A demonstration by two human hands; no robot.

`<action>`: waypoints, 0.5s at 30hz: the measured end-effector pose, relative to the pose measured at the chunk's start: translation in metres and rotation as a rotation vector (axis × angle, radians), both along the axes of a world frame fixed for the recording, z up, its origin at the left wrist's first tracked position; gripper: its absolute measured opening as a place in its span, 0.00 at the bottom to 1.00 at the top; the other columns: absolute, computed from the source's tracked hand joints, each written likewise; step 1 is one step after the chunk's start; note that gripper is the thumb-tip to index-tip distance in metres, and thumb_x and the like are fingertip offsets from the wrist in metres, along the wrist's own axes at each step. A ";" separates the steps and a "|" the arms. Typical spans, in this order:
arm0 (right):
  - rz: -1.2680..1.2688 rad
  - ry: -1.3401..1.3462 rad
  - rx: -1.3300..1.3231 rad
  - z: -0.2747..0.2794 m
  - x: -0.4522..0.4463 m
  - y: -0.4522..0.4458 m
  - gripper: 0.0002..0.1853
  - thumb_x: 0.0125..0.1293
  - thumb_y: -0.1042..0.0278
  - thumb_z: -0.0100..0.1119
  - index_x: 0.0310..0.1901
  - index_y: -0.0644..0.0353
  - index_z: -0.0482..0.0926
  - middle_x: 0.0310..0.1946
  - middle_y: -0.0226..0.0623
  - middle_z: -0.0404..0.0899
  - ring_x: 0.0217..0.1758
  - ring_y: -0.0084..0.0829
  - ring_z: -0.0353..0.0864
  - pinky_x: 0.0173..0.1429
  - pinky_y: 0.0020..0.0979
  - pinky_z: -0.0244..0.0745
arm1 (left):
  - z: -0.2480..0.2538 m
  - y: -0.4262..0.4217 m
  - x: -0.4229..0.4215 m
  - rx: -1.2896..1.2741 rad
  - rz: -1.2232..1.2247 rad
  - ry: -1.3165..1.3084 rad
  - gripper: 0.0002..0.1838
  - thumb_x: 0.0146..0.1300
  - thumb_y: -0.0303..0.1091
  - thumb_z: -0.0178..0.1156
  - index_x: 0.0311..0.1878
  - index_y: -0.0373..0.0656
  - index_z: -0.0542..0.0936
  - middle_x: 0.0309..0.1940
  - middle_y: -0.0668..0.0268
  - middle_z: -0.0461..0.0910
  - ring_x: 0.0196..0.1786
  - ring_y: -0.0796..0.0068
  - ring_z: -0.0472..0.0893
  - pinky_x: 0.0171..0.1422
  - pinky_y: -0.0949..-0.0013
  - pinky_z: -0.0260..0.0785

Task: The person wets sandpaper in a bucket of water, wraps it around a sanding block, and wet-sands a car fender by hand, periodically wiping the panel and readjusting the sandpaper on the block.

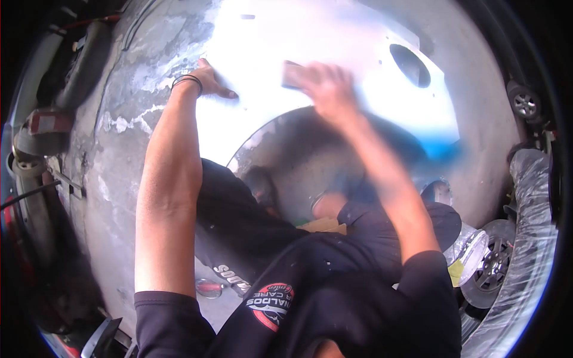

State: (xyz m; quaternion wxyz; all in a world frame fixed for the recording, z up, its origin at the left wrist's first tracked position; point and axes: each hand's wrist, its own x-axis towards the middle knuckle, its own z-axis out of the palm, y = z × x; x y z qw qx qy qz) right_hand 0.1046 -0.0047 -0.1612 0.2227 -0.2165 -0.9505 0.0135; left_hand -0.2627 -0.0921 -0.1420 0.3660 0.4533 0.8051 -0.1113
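Note:
A glossy white car body panel (256, 45) lies before me, overexposed by glare, with a curved wheel-arch cut-out on its near side and a dark oval opening at the right. My left hand (209, 80), with dark bands at the wrist, grips the panel's left edge. Its thumb reaches onto the white surface, while most of the fingers are hidden. Over the middle of the panel my right hand (331, 89) is wrapped round a brownish sanding block (293, 75). Both are smeared by motion. The block's underside is out of sight.
A yellowish-brown piece (325, 225) lies by my legs. On the right are a clear plastic container (471, 256), a car wheel (495, 259), plastic-wrapped material (531, 191) and a farther wheel (525, 102). A small reddish round item (209, 288) rests on the stained concrete floor (116, 173).

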 end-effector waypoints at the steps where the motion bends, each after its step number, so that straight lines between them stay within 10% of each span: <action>1: -0.038 -0.002 0.008 -0.001 0.029 0.004 0.26 0.77 0.65 0.65 0.73 0.28 0.86 0.68 0.41 0.81 0.71 0.47 0.78 0.74 0.55 0.67 | 0.002 0.004 0.001 0.011 0.005 -0.009 0.91 0.40 0.73 0.88 0.88 0.18 0.43 0.87 0.27 0.54 0.89 0.39 0.63 0.94 0.51 0.53; 9: -0.640 0.120 -0.058 0.011 0.034 0.004 0.29 0.81 0.61 0.64 0.80 0.30 0.78 0.72 0.48 0.76 0.71 0.57 0.76 0.77 0.59 0.69 | 0.015 0.007 0.014 -0.108 0.028 0.106 0.97 0.40 0.75 0.87 0.88 0.21 0.31 0.88 0.32 0.55 0.90 0.42 0.60 0.95 0.53 0.54; 15: -0.525 0.039 0.036 -0.018 0.051 0.023 0.30 0.78 0.60 0.66 0.80 0.33 0.78 0.66 0.48 0.79 0.70 0.57 0.77 0.75 0.60 0.71 | 0.017 0.009 0.010 -0.080 0.059 0.019 0.99 0.37 0.71 0.91 0.87 0.22 0.27 0.88 0.32 0.54 0.91 0.44 0.60 0.95 0.54 0.53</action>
